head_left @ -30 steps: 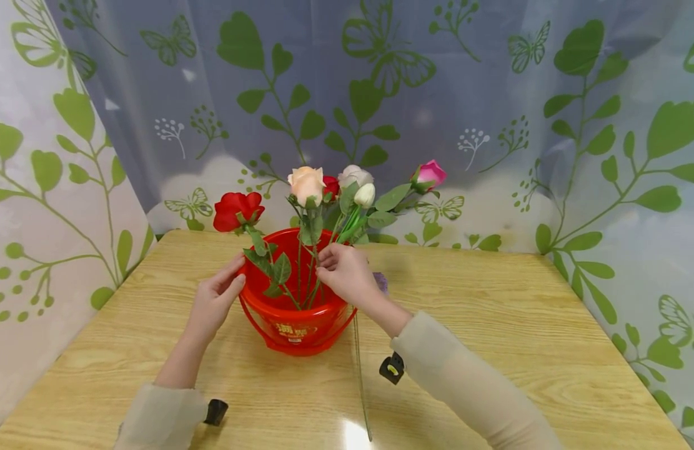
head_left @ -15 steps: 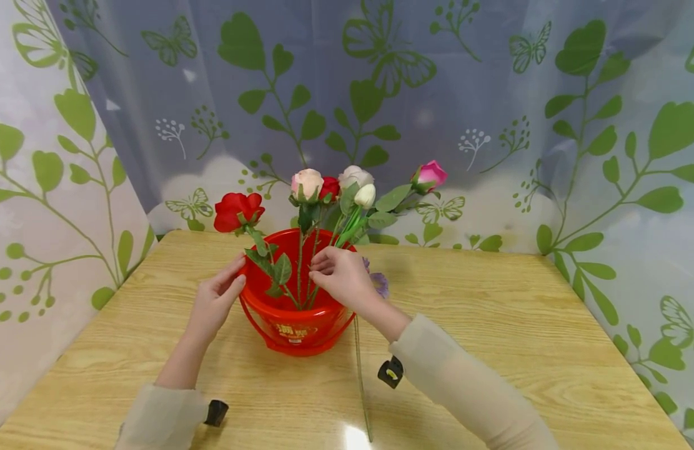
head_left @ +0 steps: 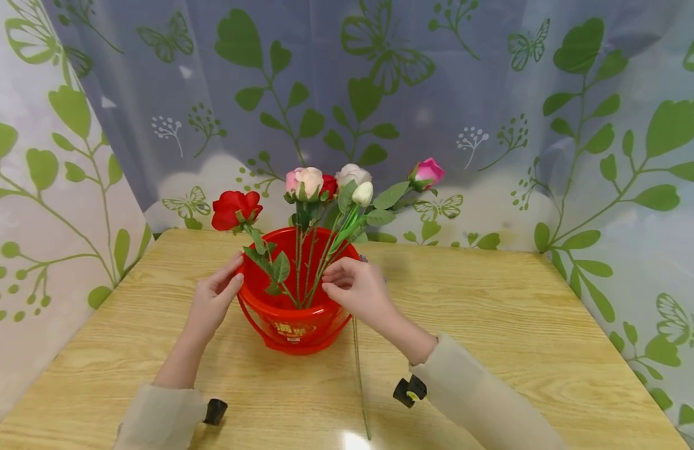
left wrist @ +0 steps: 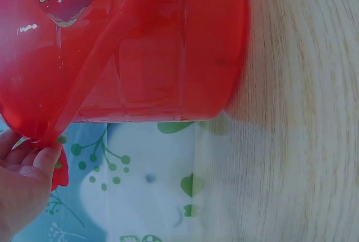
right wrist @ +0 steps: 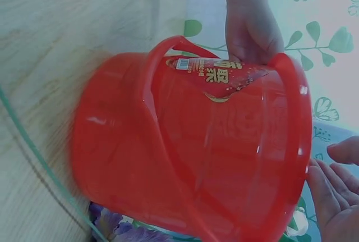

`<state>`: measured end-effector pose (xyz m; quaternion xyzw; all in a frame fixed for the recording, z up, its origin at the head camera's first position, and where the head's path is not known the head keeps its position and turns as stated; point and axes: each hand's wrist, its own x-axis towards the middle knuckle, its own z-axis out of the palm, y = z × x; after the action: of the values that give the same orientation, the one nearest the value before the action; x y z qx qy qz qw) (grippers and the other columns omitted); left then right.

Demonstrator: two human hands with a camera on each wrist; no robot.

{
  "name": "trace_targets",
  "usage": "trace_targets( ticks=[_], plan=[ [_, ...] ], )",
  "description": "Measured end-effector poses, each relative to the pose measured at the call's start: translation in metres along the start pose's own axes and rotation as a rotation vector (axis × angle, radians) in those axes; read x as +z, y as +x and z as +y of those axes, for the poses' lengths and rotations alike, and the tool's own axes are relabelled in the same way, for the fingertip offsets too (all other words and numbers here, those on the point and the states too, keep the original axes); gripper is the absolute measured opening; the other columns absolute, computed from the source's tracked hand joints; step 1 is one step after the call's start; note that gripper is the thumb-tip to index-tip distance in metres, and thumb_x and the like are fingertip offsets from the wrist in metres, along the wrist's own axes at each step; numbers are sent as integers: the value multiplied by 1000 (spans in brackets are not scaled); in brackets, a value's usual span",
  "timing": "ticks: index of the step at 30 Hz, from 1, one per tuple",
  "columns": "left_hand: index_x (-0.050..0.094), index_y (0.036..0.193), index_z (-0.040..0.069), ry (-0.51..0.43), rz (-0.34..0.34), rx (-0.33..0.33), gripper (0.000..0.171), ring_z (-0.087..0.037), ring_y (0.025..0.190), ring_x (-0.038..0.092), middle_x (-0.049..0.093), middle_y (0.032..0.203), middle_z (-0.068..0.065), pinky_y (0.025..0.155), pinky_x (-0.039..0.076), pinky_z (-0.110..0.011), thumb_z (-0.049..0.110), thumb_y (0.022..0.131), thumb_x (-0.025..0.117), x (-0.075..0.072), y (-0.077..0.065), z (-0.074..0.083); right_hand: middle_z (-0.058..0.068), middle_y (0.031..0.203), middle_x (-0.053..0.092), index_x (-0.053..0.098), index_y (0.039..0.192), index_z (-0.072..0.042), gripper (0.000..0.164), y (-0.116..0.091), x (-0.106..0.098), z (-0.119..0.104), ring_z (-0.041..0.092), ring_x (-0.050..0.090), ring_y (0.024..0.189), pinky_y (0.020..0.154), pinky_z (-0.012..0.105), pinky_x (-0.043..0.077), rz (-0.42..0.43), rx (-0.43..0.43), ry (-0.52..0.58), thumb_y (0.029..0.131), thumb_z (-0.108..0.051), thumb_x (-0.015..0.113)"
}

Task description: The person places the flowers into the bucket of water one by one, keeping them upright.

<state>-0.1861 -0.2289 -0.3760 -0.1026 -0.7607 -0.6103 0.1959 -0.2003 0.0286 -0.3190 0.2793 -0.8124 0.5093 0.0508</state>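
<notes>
A red bucket [head_left: 293,325] stands on the table with several artificial flowers in it. My left hand [head_left: 213,303] grips its left rim between thumb and fingers; the left wrist view shows those fingers [left wrist: 28,158] at the handle joint. My right hand [head_left: 358,290] hovers by the right rim, thumb and fingers apart with nothing between them, as the right wrist view also shows. Just left of it rise stems of a pale peach rose [head_left: 310,181] and a white rose [head_left: 351,175]. A red rose [head_left: 236,209] leans left and a pink rosebud [head_left: 427,173] leans right.
Purple flowers [right wrist: 123,228] lie on the table beside the bucket, partly hidden by it in the head view. A long thin stem [head_left: 360,387] runs forward along the wooden table [head_left: 493,337]. Printed curtains [head_left: 481,75] surround the table.
My right hand has let go of the peach rose's stem and drawn back to the right. The peach rose has turned, and a pink bloom shows beside it. My left hand stays on the rim.
</notes>
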Motion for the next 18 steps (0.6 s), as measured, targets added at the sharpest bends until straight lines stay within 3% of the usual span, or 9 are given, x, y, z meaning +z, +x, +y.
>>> trace_targets(
  ticks=[18],
  plan=[
    [45,125,-8,6,3,5,38,-10,118,39,39,132,-18,88,35,-9,7,90,50,0,0,0,4,79,64,64,83,-2,9,-36,-23,15,12,61,70,61,25,51,47,13,1,75,1,66]
  ],
)
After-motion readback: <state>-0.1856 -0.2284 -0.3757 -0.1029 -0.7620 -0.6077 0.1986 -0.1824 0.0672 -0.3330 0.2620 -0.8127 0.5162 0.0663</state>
